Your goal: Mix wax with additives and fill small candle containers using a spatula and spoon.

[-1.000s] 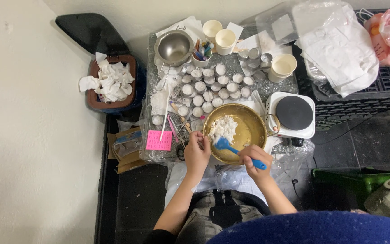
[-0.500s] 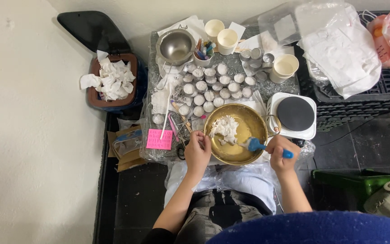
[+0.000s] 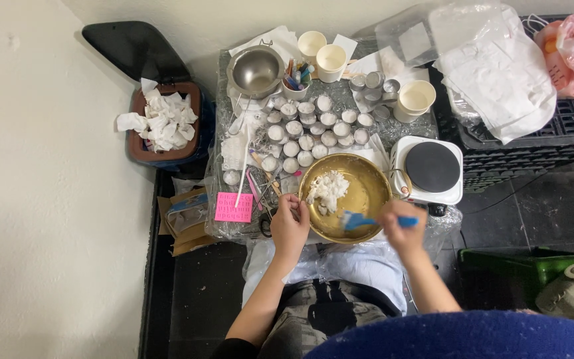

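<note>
Brass-coloured and shallow, the bowl (image 3: 345, 197) sits at the bench's (image 3: 393, 126) near edge with a heap of white flakes (image 3: 327, 189) piled toward its left side. The left hand (image 3: 290, 225) pinches the rim; the right hand (image 3: 403, 227) is clenched around a blue spatula (image 3: 375, 220) whose blade reaches inside. A hard scrape could fling flakes over the rim or tip the bowl toward the lap, or nudge the small white cups (image 3: 313, 129) standing just behind.

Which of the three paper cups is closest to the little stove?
The cream paper cup just behind the white single-burner hotplate. The two other paper cups stand side by side farther back, next to the steel bowl.
</note>
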